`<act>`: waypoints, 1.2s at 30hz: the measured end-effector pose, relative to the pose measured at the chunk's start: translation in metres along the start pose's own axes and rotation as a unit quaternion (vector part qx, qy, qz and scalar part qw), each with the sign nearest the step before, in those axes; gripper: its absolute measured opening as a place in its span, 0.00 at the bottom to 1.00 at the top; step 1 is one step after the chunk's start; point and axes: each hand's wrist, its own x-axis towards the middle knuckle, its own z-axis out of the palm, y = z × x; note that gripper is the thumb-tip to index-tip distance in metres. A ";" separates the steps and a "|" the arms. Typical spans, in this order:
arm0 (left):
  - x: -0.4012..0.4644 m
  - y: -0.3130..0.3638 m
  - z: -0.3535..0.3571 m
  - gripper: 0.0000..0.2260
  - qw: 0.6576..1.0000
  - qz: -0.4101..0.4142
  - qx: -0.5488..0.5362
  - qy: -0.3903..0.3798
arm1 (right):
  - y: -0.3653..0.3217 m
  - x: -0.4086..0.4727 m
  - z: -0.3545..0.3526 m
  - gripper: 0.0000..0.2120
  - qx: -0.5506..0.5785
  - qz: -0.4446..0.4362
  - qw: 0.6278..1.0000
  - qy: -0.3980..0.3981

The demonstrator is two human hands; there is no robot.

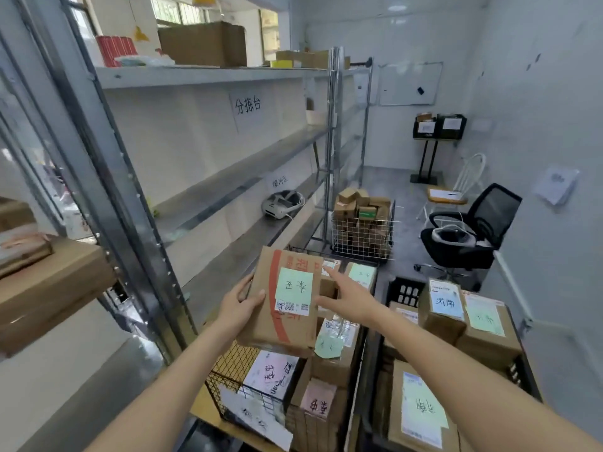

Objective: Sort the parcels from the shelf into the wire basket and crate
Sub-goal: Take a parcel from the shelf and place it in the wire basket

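A: Which step is being done here?

B: Placing, I'd judge. The left hand [239, 306] is gripping a flat parcel [287, 298] by its nine o'clock edge, thumb curled over the top face and the other fingers hidden underneath. The parcel is hanging over the black basket [230, 363], just above the boxes already piled in it.

A: And the right hand [350, 296]?

B: It is reaching in from three o'clock with fingers straight and spread wide, holding nothing. Its fingertips are lying near the parcel's three o'clock edge; whether they are touching it I cannot tell.

A: Where is the label [293, 283]?

B: A green note is sitting in the middle of the parcel's top face, with a barcode sticker at its six o'clock side.

A: Where is the crate [403, 291]?

B: At three o'clock of the basket, dark, and already carrying several labelled boxes. Further off, at twelve o'clock, a white wire basket [363, 234] is standing heaped with small boxes beside the shelf [228, 177].

A: So what is the next move calling for?

B: Probably steadying the free edge with the right hand, then lowering the parcel flat onto the pile. The stack is looking uneven and full, so it is likely needing a level spot, or it may slide towards the crate.
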 end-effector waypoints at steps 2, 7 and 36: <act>0.032 -0.014 -0.002 0.27 1.000 -0.005 0.020 -0.020 | 0.010 0.024 0.011 0.35 -0.013 0.016 1.000 -0.003; 0.109 -0.059 -0.006 0.26 0.992 -0.050 0.065 -0.094 | 0.043 0.090 0.055 0.36 -0.038 0.086 0.995 -0.040; 0.194 -0.221 0.045 0.27 0.964 -0.172 0.074 -0.186 | 0.168 0.143 0.182 0.44 -0.347 0.111 0.922 -0.131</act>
